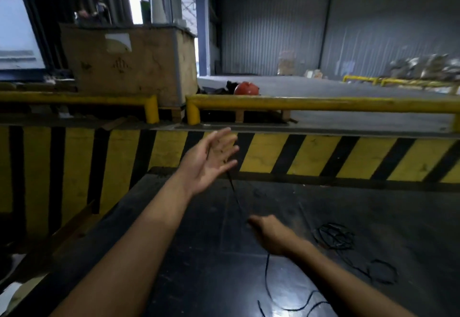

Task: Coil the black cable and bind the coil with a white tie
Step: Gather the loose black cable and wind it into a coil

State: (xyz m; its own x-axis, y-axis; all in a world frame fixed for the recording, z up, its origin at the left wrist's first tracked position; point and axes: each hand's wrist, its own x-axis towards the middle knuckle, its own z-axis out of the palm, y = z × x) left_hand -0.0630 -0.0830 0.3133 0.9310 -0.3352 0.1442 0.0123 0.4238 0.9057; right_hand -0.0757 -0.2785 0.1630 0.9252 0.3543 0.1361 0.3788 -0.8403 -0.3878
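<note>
- The coiling step looked to be under way: the left hand [211,157], at mid-frame, was raised with palm up and fingers spread, its grip slack, and the black cable [235,192] ran across the palm and dropped from its lower edge.
- From there the cable slanted down towards the right hand [271,234], lower centre. That hand was turned knuckles-up and blurred, so I could not tell whether its grip was pinching the line or merely lay over it.
- More cable trailed in loose curves over the dark tabletop [373,207] at the bottom of the frame, with a tangle of small loops at lower right; most of it seemed not yet gathered.
- The next move probably called for the right hand to feed slack and the left to close over a turn.
- No white tie was visible.
- The cardboard crate [119,65] at upper left bore faint dark marks and a torn pale label; nothing was legible.
</note>
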